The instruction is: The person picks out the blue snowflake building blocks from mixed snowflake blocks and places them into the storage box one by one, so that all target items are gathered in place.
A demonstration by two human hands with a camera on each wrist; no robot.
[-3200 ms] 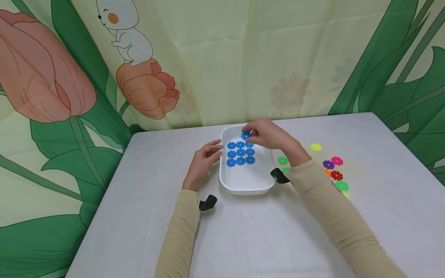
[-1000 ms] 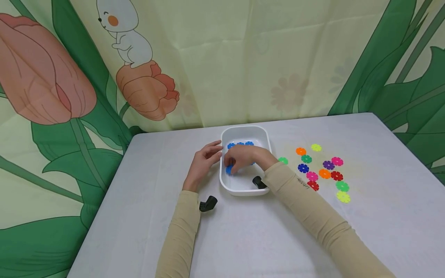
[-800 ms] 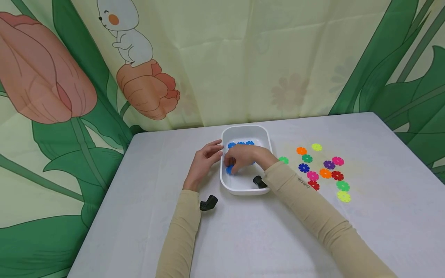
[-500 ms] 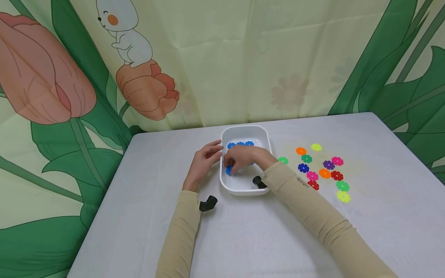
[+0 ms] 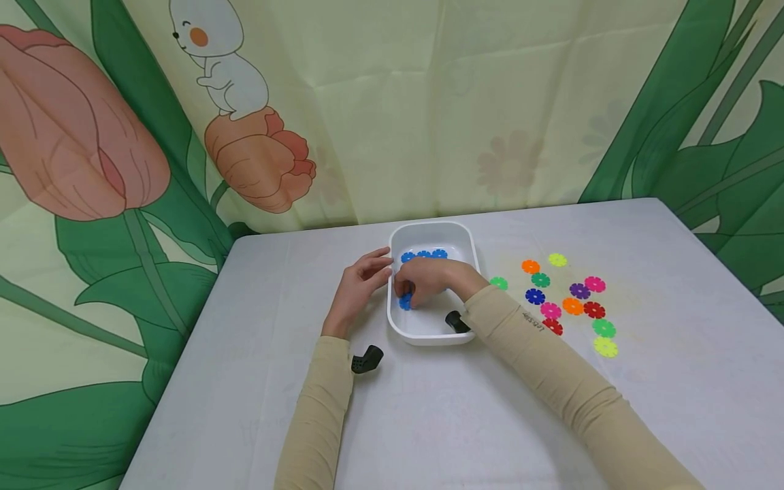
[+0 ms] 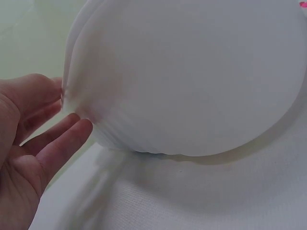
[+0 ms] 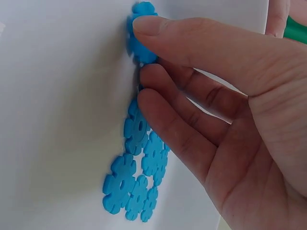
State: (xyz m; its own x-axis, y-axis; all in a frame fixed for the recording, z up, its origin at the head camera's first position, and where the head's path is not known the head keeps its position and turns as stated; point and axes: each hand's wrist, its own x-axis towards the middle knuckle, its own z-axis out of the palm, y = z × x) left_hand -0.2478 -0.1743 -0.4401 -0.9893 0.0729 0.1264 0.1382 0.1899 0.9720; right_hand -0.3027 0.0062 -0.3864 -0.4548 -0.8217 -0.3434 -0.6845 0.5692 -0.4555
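Note:
A white plastic tray (image 5: 431, 339) holds rows of blue flower-shaped plastic discs (image 7: 119, 184). My right hand (image 5: 424, 278) reaches down inside the tray at its left side. In the right wrist view, its thumb lies over one blue flower disc (image 7: 143, 50), pinched at the end of the laid-out discs, close to the tray floor. Most of the laid-out discs are hidden under this hand in the head view; the back row (image 5: 424, 255) shows. My left hand (image 5: 358, 286), fingers loosely extended, touches the tray's left wall from outside, fingertips at the rim.
On the white table (image 5: 674, 401), right of the tray, several flower discs lie scattered, among them orange (image 5: 530, 266), purple (image 5: 579, 291) and yellow (image 5: 605, 347) ones. A green disc (image 5: 499, 282) lies close to the tray's right wall. A printed curtain (image 5: 392, 122) hangs behind.
From the tray's back edge three seconds ago, my right hand has come forward and left with a blue disc. In the last second it barely shifts. The left hand stays at the wall.

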